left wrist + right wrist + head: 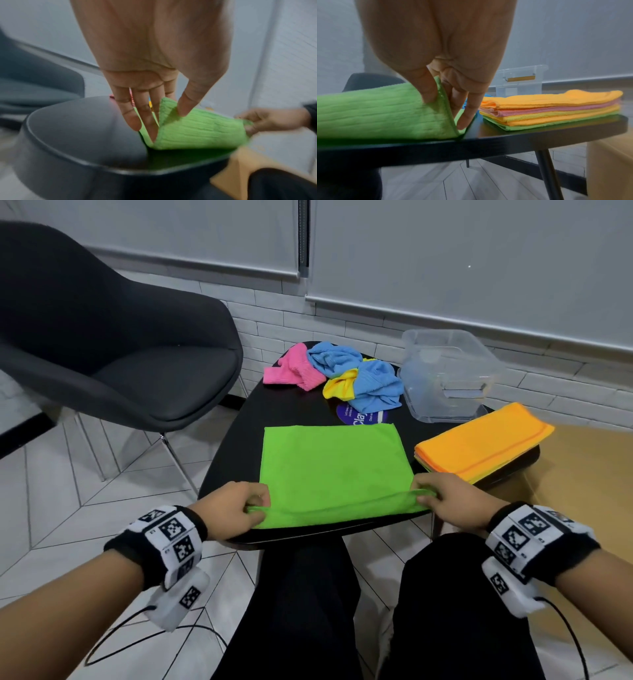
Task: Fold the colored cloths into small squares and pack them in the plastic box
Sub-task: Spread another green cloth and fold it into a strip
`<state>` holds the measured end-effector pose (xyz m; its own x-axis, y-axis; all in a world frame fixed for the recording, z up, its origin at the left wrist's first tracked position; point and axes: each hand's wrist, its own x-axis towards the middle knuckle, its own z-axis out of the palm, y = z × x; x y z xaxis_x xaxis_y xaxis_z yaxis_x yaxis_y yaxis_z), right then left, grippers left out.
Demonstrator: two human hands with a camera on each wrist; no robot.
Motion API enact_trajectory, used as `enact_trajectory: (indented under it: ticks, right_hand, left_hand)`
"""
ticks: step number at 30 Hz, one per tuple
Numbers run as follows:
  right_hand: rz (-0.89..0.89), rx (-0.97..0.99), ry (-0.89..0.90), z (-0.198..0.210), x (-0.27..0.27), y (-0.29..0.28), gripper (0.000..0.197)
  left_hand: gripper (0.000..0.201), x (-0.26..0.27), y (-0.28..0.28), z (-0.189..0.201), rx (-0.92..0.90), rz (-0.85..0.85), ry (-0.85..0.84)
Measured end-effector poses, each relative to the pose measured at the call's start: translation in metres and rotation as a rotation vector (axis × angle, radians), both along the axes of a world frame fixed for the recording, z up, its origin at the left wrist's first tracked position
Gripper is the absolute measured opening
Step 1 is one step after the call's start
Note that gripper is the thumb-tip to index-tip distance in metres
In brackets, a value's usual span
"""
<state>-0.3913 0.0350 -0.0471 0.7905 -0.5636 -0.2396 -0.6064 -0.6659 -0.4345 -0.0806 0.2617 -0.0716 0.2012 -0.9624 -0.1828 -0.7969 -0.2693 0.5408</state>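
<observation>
A green cloth (334, 467) lies flat on the black table (236, 446), its near edge lifted off the surface. My left hand (255, 506) pinches the near left corner (169, 112) between thumb and fingers. My right hand (426, 498) pinches the near right corner (440, 105) the same way. A clear plastic box (448, 371) stands at the table's far right. Crumpled pink (294, 368), blue (373, 385) and yellow (339, 388) cloths are heaped at the far side.
A stack of folded cloths, orange on top (483, 441), sits at the table's right edge (556, 113). A dark armchair (113, 337) stands to the left. A purple round sticker (361, 416) shows beyond the green cloth. My legs are under the table's near edge.
</observation>
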Motion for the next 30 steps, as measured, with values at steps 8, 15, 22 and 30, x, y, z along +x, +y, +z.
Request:
enact_trajectory:
  ticks: [8,15,22,30]
  right_hand:
    - [-0.318,-0.024,-0.229,0.003,0.024,-0.024,0.013]
    - [-0.465,-0.159,-0.096,-0.010,0.054,-0.034,0.016]
    - [-0.433,-0.310,0.063,-0.020,0.066,-0.033,0.017]
    - [-0.305,-0.439,0.255,-0.022,0.074,-0.029,0.030]
  left_hand:
    - [0.016,0.023,-0.037,-0.006,-0.216,0.406,0.409]
    - [0.020,0.019,-0.072,-0.020,-0.177,0.604,0.094]
    - [0.018,0.015,-0.084,-0.022,-0.071,0.661,-0.049]
    - [0.027,0.012,-0.092,-0.018,0.042,0.631,-0.126]
